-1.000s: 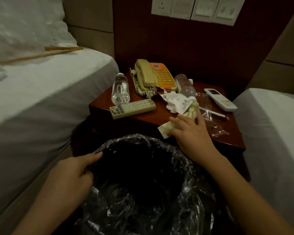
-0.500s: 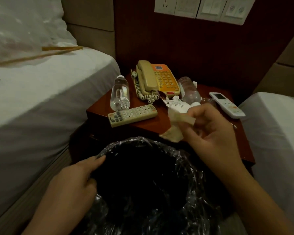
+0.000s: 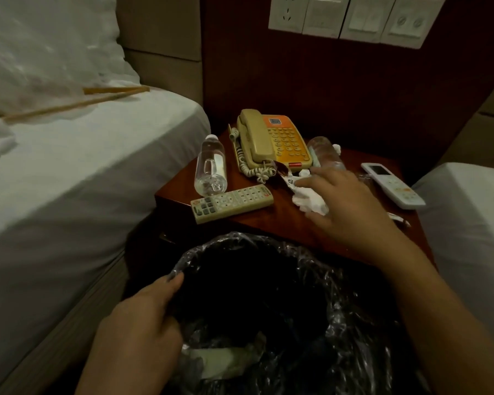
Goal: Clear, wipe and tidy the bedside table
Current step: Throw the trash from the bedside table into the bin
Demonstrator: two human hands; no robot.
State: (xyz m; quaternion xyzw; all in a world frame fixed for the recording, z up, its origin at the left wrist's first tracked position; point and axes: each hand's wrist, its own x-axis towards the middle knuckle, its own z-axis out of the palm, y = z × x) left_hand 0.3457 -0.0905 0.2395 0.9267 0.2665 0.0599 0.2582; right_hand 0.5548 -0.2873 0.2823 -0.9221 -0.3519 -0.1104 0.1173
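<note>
Reaching R hand (image 3: 351, 206) over crumpled tissue (image 3: 308, 199)

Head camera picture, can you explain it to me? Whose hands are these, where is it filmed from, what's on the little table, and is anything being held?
The camera sits on a person's head, looking down at their own bare hands; no machine is involved. The left hand grips the rim of a plastic-lined bin. The right hand reaches, fingers relaxed, over crumpled tissue on the bedside table. Also there: a telephone, two clear bottles, a TV remote and a white remote.
</note>
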